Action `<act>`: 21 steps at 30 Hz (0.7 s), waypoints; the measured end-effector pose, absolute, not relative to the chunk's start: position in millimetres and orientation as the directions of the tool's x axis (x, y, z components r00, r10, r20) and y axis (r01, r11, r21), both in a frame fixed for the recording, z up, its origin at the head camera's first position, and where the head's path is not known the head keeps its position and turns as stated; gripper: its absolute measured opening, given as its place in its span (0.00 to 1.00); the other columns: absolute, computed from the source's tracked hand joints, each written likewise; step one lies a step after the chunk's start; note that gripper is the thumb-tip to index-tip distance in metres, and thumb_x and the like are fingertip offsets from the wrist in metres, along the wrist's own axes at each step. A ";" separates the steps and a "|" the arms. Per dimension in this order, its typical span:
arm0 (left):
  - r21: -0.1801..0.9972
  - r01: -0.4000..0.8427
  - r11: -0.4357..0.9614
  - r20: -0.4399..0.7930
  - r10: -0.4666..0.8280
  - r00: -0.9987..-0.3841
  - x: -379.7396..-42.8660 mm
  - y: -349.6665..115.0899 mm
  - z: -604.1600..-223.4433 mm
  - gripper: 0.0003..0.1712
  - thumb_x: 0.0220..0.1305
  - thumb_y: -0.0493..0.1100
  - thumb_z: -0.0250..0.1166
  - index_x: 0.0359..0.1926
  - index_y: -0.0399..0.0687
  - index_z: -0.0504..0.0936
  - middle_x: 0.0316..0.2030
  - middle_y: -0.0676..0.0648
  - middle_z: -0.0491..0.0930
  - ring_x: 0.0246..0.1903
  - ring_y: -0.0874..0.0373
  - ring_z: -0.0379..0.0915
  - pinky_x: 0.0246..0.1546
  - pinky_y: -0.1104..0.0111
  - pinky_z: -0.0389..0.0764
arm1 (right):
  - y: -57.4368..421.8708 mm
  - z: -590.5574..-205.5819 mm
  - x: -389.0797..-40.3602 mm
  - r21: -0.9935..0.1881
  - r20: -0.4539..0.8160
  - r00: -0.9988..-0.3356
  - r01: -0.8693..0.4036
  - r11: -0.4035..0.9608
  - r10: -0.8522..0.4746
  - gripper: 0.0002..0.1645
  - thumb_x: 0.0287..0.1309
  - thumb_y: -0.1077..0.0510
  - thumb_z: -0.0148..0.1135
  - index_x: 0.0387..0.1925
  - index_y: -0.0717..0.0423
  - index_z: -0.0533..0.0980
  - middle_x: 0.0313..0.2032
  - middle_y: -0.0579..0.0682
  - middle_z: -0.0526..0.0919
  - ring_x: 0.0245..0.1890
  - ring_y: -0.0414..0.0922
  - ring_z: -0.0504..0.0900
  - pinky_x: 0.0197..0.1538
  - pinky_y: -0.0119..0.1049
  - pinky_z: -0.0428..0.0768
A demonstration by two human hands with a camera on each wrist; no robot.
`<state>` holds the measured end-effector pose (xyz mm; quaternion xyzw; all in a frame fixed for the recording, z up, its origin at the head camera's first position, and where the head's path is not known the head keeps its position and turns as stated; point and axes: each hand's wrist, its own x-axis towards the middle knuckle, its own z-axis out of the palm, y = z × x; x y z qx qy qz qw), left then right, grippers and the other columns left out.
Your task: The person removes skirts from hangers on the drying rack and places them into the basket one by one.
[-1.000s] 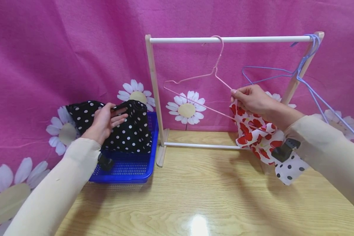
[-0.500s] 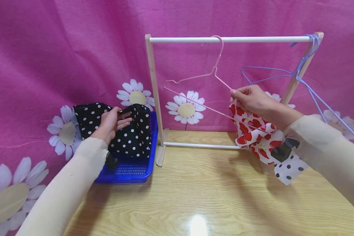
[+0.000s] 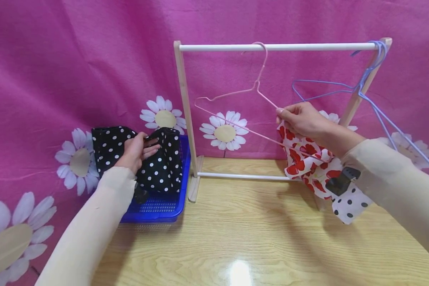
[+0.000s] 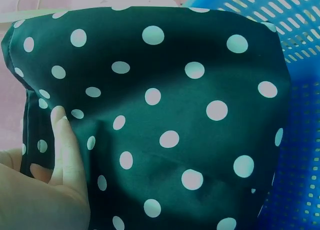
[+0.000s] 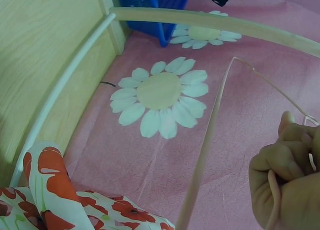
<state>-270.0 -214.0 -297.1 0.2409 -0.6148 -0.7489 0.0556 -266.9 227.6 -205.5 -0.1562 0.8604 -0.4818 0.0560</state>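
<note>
My left hand holds a black cloth with white dots over the blue basket. Two fingers lie straight across the cloth's front, while its upper edge folds over part of the hand. In the left wrist view, a finger stands upright against the dotted fabric. My right hand pinches the right arm of a pink wire hanger, tilted with its hook over the rack's white rail. Below that hand, a white cloth with red flowers overlaps the hanger's lower bar in the head view.
Purple-blue hangers hang at the rack's right end. A white cloth with black dots lies low by the flowered one. Behind the rack hangs a pink daisy-print curtain; under everything is a wood-grain table.
My left hand and the black dotted cloth have moved down and slightly right over the basket. The right hand keeps its grip on the pink hanger, almost unmoved.
</note>
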 end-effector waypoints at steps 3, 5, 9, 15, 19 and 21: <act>0.944 -0.228 -0.240 -0.307 -0.377 -0.874 -271.3 -213.4 -301.7 0.09 0.74 0.43 0.47 0.49 0.49 0.70 0.38 0.47 0.89 0.21 0.63 0.86 0.31 0.74 0.87 | 227.8 -206.1 -267.7 -0.848 0.053 -0.942 -0.218 0.484 -0.330 0.22 0.78 0.48 0.47 0.26 0.46 0.77 0.15 0.40 0.66 0.13 0.35 0.60 0.16 0.28 0.61; 0.939 -0.233 -0.252 -0.316 -0.369 -0.874 -271.7 -212.4 -304.1 0.09 0.74 0.43 0.47 0.49 0.48 0.71 0.25 0.53 0.87 0.21 0.63 0.86 0.30 0.74 0.87 | 228.0 -206.5 -268.2 -0.850 0.054 -0.942 -0.218 0.480 -0.331 0.23 0.78 0.48 0.47 0.26 0.46 0.77 0.14 0.40 0.65 0.12 0.35 0.60 0.16 0.28 0.61; 0.933 -0.233 -0.276 -0.326 -0.367 -0.871 -272.6 -211.0 -307.7 0.10 0.74 0.42 0.47 0.49 0.47 0.71 0.19 0.55 0.85 0.20 0.62 0.85 0.29 0.74 0.87 | 226.7 -207.3 -269.6 -0.858 0.059 -0.938 -0.223 0.462 -0.341 0.23 0.78 0.49 0.47 0.25 0.46 0.77 0.12 0.40 0.63 0.11 0.35 0.59 0.14 0.28 0.60; 0.924 -0.249 -0.291 -0.350 -0.376 -0.858 -275.1 -210.4 -310.0 0.16 0.74 0.43 0.47 0.57 0.44 0.71 0.19 0.54 0.85 0.19 0.63 0.85 0.28 0.74 0.86 | 226.1 -207.9 -271.2 -0.866 0.052 -0.936 -0.216 0.450 -0.349 0.23 0.78 0.50 0.46 0.25 0.46 0.77 0.12 0.40 0.62 0.10 0.35 0.59 0.13 0.29 0.60; 0.920 -0.260 -0.292 -0.360 -0.371 -0.856 -278.7 -212.3 -313.9 0.24 0.75 0.43 0.47 0.68 0.42 0.66 0.19 0.54 0.85 0.19 0.63 0.85 0.28 0.74 0.86 | 226.0 -207.7 -271.4 -0.867 0.047 -0.935 -0.213 0.450 -0.352 0.22 0.78 0.49 0.46 0.26 0.47 0.77 0.13 0.40 0.62 0.11 0.35 0.59 0.14 0.29 0.60; 0.918 -0.265 -0.294 -0.366 -0.373 -0.853 -279.7 -212.8 -315.8 0.27 0.75 0.43 0.47 0.71 0.41 0.64 0.19 0.54 0.85 0.18 0.63 0.84 0.28 0.74 0.86 | 225.7 -207.8 -271.6 -0.868 0.047 -0.934 -0.214 0.448 -0.355 0.23 0.78 0.49 0.46 0.25 0.47 0.77 0.12 0.40 0.62 0.11 0.35 0.59 0.14 0.29 0.60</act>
